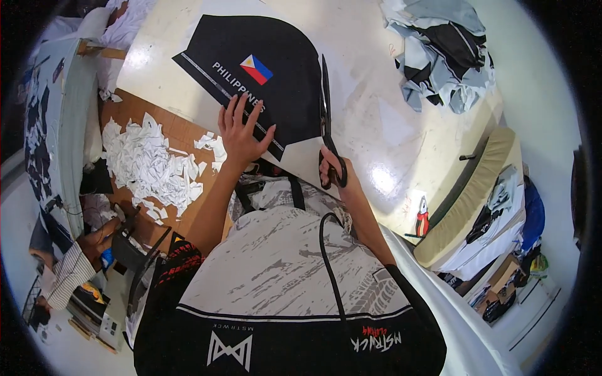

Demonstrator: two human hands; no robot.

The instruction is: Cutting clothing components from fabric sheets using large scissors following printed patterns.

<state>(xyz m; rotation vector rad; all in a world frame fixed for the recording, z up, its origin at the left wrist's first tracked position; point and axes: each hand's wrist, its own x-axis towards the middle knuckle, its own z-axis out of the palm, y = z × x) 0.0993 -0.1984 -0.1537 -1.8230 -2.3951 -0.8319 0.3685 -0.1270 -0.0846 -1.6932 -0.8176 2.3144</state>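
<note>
Pressing left hand (241, 135) on black fabric (263, 75) | right hand (335, 172) gripping scissors (326, 119)

Flag patch (256, 69) on black fabric (276, 94)

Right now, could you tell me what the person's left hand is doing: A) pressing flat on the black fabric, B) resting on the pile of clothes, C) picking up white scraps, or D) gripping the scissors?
A: the left hand lies flat with fingers spread on the black fabric, while the right hand holds the scissors along the fabric's edge.
</note>
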